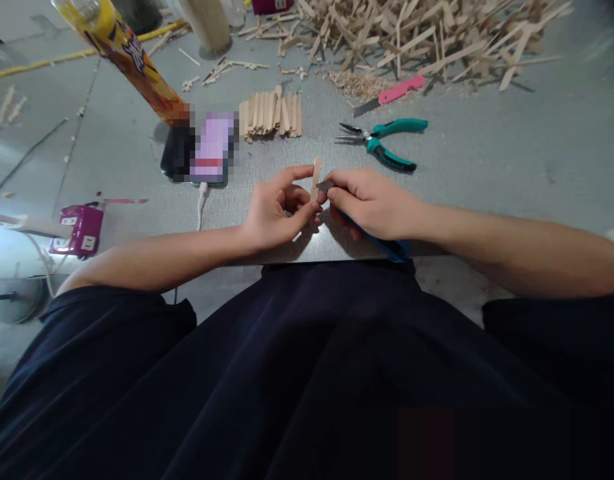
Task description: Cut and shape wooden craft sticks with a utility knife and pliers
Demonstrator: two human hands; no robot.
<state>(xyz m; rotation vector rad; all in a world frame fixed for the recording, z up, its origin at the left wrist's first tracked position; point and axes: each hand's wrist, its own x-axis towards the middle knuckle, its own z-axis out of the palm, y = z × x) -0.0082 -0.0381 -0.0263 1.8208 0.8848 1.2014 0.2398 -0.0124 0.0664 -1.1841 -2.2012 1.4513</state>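
Observation:
Between the thumb and fingers of my left hand (277,205) is a wooden craft stick (316,175), held nearly upright near the table's front edge. My right hand (371,201) is closed round a blue-handled craft knife (397,250). Its short grey blade (325,187) points left and meets or nearly meets the stick's side; I cannot tell which. Most of the handle is hidden under my palm. Beyond my hands lies a row of short wooden sticks (271,113), and green-handled needle-nose pliers (384,141) rest to the right of it.
A phone (211,147) with a white cable lies at left, beside a tall yellow-orange can (131,63). A pink-handled blade (401,89) lies near a big heap of wooden sticks (387,33) at the back. A purple power socket (79,230) sits far left.

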